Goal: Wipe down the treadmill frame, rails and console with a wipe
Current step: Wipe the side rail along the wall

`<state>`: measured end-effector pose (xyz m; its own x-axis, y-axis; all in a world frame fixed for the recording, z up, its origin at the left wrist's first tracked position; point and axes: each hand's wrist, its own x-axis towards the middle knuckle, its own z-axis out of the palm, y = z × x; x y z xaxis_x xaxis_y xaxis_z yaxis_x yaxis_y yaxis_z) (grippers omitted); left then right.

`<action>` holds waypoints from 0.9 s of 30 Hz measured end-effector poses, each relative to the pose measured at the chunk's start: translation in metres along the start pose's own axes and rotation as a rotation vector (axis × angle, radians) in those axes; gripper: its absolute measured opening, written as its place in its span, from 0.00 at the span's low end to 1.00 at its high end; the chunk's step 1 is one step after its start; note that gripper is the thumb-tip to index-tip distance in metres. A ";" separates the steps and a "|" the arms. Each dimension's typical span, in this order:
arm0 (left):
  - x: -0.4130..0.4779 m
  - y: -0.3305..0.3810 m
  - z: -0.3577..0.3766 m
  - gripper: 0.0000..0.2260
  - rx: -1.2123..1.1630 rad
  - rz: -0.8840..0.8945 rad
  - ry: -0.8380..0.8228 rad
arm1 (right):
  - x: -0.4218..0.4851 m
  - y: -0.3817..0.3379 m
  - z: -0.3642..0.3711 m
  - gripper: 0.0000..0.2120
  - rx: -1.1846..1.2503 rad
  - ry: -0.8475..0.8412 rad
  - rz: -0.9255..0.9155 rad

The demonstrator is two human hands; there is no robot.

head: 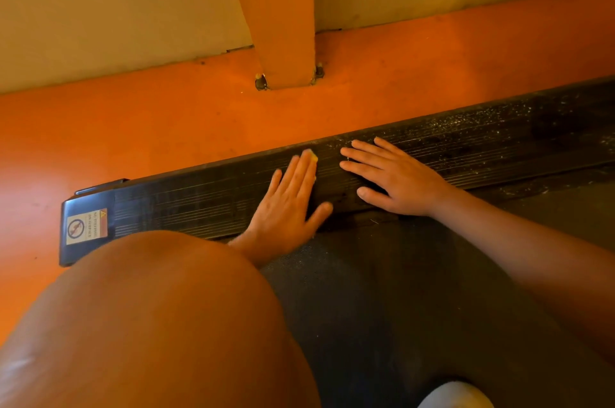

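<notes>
On the black ribbed side rail (199,198) of the treadmill, both hands lay palm down, close together but not touching. The left hand (288,204) was flat and open, its fingers straight and held side by side, its thumb spread out to the right along the rail's near edge. A small pale yellow scrap of the wipe (312,156) showed just past its fingertips, pressed against the rail. The rest of the wipe was hidden under the hand, so how much of it lay there could not be told. The right hand (396,184) was open too, with its fingers fanned apart and pointing up and left across the ribs. It held nothing and rested bare on the rail. Right of that hand the rail carried a scatter of pale dust specks (499,121), while the stretch to the left of the hands looked darker. At the rail's left end sat a glossy end cap (90,198) bearing a warning sticker (87,227). The dark belt (382,291) lay just beside the rail on the near side, and a bare knee (159,317) filled the lower left. Beyond the rail ran an orange floor (166,128), with an orange post (283,25) bolted to it against a pale wall (116,8).
</notes>
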<state>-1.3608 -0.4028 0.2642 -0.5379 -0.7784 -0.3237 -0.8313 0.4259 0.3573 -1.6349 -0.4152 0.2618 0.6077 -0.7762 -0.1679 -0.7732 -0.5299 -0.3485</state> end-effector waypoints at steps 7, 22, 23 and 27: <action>-0.024 0.013 0.007 0.40 -0.009 0.006 -0.048 | 0.000 -0.001 -0.001 0.28 -0.004 -0.009 0.005; -0.018 0.016 0.009 0.41 0.012 0.015 -0.033 | 0.000 -0.003 -0.002 0.28 -0.016 -0.020 0.023; -0.029 0.016 0.013 0.40 0.021 0.028 -0.046 | 0.000 -0.003 -0.002 0.28 -0.010 -0.013 0.017; -0.016 0.007 0.015 0.40 0.075 0.035 0.003 | 0.000 -0.002 -0.001 0.28 -0.008 0.001 0.017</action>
<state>-1.3607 -0.3806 0.2590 -0.5664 -0.7636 -0.3099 -0.8203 0.4862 0.3012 -1.6336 -0.4143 0.2630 0.5945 -0.7854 -0.1723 -0.7845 -0.5195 -0.3386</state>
